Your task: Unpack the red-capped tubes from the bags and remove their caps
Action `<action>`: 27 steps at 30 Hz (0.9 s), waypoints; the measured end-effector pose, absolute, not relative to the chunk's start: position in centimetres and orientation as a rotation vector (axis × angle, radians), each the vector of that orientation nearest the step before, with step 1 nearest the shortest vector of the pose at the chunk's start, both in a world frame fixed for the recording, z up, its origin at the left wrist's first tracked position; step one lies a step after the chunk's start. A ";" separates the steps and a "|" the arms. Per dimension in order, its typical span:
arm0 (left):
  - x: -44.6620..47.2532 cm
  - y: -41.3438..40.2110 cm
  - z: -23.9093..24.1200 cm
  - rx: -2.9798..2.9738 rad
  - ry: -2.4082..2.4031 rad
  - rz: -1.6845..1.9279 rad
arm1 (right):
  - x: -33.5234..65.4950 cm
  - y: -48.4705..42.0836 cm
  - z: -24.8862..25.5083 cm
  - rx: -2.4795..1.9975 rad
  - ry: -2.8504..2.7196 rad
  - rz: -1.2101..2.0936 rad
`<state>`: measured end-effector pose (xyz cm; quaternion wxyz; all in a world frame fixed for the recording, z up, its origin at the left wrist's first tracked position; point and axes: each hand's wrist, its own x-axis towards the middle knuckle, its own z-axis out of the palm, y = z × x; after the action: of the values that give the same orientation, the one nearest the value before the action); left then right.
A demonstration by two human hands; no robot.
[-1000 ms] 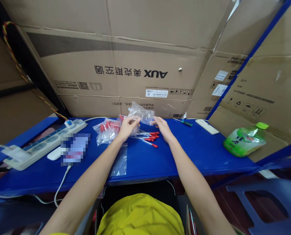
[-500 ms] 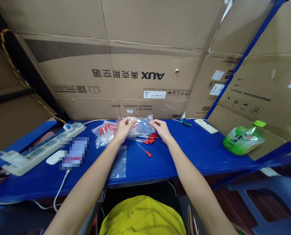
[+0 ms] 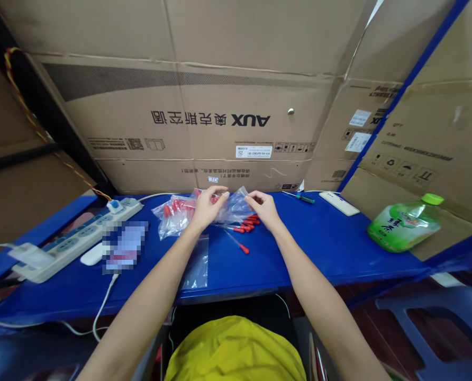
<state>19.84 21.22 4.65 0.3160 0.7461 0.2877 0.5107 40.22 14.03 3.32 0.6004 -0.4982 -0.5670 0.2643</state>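
A clear plastic bag (image 3: pixel 235 203) spans the gap between my two hands above the blue table. My right hand (image 3: pixel 262 209) pinches the bag's right edge between thumb and fingers. At its left side, the thumb and forefinger of my left hand (image 3: pixel 209 207) come close together at the bag; the exact grip is partly hidden. Several glass droppers with red rubber bulbs (image 3: pixel 248 225) lie beneath and in front of the bag. One dropper (image 3: pixel 244 248) rests apart, nearer me. Left of my left hand lie filled clear bags (image 3: pixel 175 216) with red bulbs inside.
A flat clear zip bag (image 3: pixel 196 264) lies near the front edge, by my left forearm. To the left are a power strip (image 3: pixel 77 241) and a phone (image 3: pixel 125 246) on a cable. Rightward lie a screwdriver (image 3: pixel 305 199), a white power bank (image 3: pixel 339 203) and a green bottle (image 3: pixel 405 225).
My left hand's fingers have lifted and spread a little from their tighter pinch. The bag's upper right corner stands up more by my right hand. The view has shifted slightly.
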 end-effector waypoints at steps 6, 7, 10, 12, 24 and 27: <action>20.3 20.0 5.8 1.972 0.626 1.211 | 38.7 13.3 3.8 -1.081 -1.381 0.689; 20.4 19.9 5.8 1.972 0.633 1.226 | 38.6 13.3 3.9 -1.081 -1.380 0.688; 20.5 19.6 5.9 2.001 0.659 1.264 | 38.3 13.1 4.0 -1.092 -1.368 0.683; 20.7 19.4 5.9 2.057 0.661 1.268 | 38.2 13.1 4.0 -1.093 -1.365 0.677; 21.0 18.9 6.1 2.150 0.656 1.374 | 37.9 13.2 3.8 -1.077 -1.380 0.601; 20.6 19.2 6.4 1.999 0.739 1.422 | 37.9 13.2 3.8 -1.102 -1.363 0.621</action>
<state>20.64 19.17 6.40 0.2856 0.7478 0.2765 0.5317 37.94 13.21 3.83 0.5981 -0.4750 -0.5873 0.2678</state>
